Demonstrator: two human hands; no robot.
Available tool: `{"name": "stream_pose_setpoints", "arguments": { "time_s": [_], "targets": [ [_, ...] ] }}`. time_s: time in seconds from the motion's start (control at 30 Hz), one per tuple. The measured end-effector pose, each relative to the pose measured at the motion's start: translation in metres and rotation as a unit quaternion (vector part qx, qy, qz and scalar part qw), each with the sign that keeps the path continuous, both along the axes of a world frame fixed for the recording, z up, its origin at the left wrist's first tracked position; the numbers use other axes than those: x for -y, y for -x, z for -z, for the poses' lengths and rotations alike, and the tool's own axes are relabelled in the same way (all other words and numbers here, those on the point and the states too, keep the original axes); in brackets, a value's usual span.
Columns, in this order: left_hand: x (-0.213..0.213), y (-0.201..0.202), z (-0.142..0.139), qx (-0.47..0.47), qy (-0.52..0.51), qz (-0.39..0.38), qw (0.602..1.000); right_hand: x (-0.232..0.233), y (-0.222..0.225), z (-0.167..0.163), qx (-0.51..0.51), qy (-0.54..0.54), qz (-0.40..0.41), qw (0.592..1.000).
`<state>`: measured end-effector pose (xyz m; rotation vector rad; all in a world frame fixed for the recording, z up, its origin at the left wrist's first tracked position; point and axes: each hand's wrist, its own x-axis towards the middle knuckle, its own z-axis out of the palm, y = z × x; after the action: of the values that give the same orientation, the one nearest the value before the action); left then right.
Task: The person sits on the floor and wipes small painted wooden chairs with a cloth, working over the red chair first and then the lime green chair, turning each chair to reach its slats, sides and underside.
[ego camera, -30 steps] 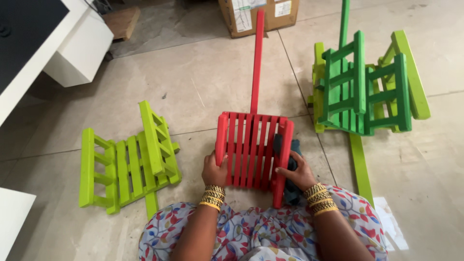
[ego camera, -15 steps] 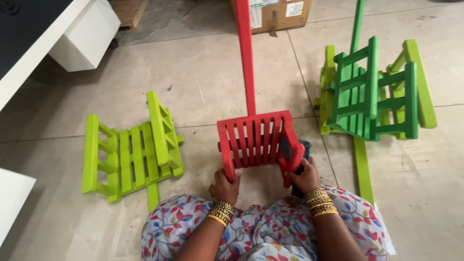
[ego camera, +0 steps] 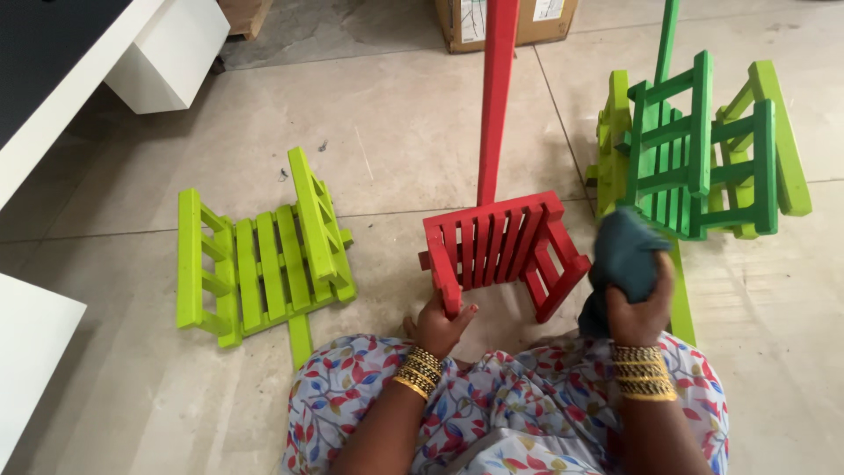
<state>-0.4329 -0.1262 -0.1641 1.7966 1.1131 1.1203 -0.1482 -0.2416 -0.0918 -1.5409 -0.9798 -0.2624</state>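
Observation:
A small red slatted wooden frame [ego camera: 497, 246] with a long red handle [ego camera: 498, 97] stands tilted on the tiled floor in front of me. My left hand [ego camera: 440, 325] grips its near left corner post. My right hand [ego camera: 637, 303] is raised just right of the frame and is closed around a crumpled dark teal cloth [ego camera: 626, 255]. The cloth hangs slightly clear of the frame's right side.
A lime green slatted frame [ego camera: 259, 255] lies flat at the left. Dark green and lime frames [ego camera: 699, 149] are stacked at the right. A cardboard box [ego camera: 466, 22] sits at the top, white furniture [ego camera: 167, 53] at the upper left.
The red frame has been tipped and turned, so its open side now faces right. My right hand came off the frame and lifted the teal cloth. The view moved closer.

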Motion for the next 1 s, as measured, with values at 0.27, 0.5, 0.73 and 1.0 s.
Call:
{"name": "stream_pose_setpoints", "arguments": {
  "time_s": [0.27, 0.5, 0.73, 1.0],
  "targets": [
    [-0.003, -0.030, 0.021, 0.096, 0.013, 0.040, 0.994, -0.072, 0.030, -0.061, 0.199, 0.057, -0.040, 0.977],
    [-0.006, -0.032, 0.026, 0.051, -0.079, 0.057, 0.994, -0.147, 0.133, -0.043, 0.306, 0.377, -0.177, 0.856],
    [0.001, -0.043, 0.023, 0.007, -0.080, 0.012, 0.997, -0.097, 0.124, -0.104, 0.302, 0.025, -0.366, 0.880],
    [0.014, -0.044, 0.007, 0.046, 0.022, 0.047, 0.998, -0.134, 0.043, -0.238, 0.117, -0.234, -0.169, 0.950]
  ]
}}
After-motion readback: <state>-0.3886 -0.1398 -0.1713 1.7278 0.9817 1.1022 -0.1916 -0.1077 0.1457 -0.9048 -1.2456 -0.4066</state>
